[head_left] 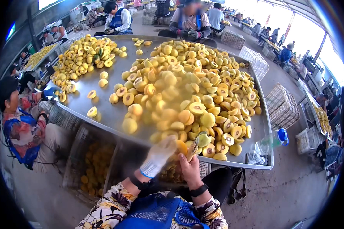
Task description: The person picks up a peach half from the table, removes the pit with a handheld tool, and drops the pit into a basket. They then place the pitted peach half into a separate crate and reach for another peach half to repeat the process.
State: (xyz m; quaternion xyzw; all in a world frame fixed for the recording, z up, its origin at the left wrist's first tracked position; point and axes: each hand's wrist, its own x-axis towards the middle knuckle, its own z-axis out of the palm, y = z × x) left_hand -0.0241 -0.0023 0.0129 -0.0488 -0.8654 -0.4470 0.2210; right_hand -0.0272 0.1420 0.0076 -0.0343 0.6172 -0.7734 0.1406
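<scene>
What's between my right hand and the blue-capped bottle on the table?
In the head view, halved peaches lie beside the right hand, then bare table up to the bottle.

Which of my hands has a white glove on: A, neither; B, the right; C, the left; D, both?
C: the left hand is in a white glove, while the right hand is bare.
</scene>
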